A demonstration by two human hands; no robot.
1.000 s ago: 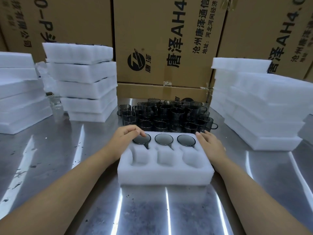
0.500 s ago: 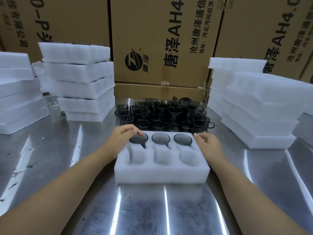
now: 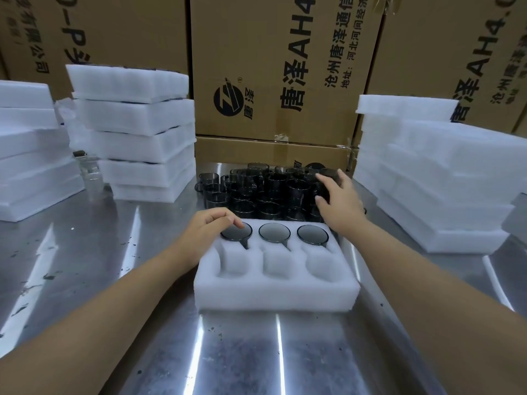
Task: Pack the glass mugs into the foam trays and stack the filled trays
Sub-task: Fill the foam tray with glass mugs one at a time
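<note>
1. Head view: the foam tray [image 3: 276, 283] is half packed. Its far row holds three glass mugs [image 3: 274, 232], mouths up. The three near pockets are empty.
2. Step in hand: fetching mug four from the loose mugs [image 3: 256, 192] bunched just behind the tray on the steel table [image 3: 114, 280].
3. My left hand [image 3: 208, 229] rests on the tray's far-left corner, fingers loosely bent, tips touching the leftmost packed mug's rim. It grasps nothing and is just bracing the foam.
4. My right hand [image 3: 339, 201] is past the tray's far-right corner, over the right edge of the loose mugs. Thumb and fingers are spread either side of one dark mug. I can't tell whether the grip has closed.
5. Next move, my guess:
   - Close on that mug and lift it straight up, since its neighbours touch it.
   - Bring it back to a near pocket.
   - Turn the handle to match the pocket's slot before pushing it down.
6. Stacking comes later; foam stacks [image 3: 137, 132] wait on both sides.
</note>
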